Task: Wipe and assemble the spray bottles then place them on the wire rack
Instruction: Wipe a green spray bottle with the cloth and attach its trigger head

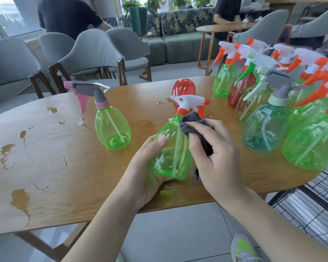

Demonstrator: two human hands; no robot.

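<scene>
Held bottle: one translucent green spray bottle [169, 156], egg-shaped, with a white and orange trigger head, tilted over the near edge of the counter [45, 176].
Left hand: the left hand [150, 173] cups its base, fingers curled around it.
Right hand: the right hand [216, 154] clenches a dark grey cloth [191, 123] against the bottle's shoulder.
Other bottles: one green bottle with a pink and grey head [112, 127] stands alone at left; one red headless bottle [183, 89] behind; a crowded group [273, 110] at right (too overlapped to count).
Counter: worn wood-grain veneer, chipped patches.
Rack: black wire rack [314, 201] at lower right.
Room: grey padded chairs [95, 53], leaf-print sofa.
</scene>
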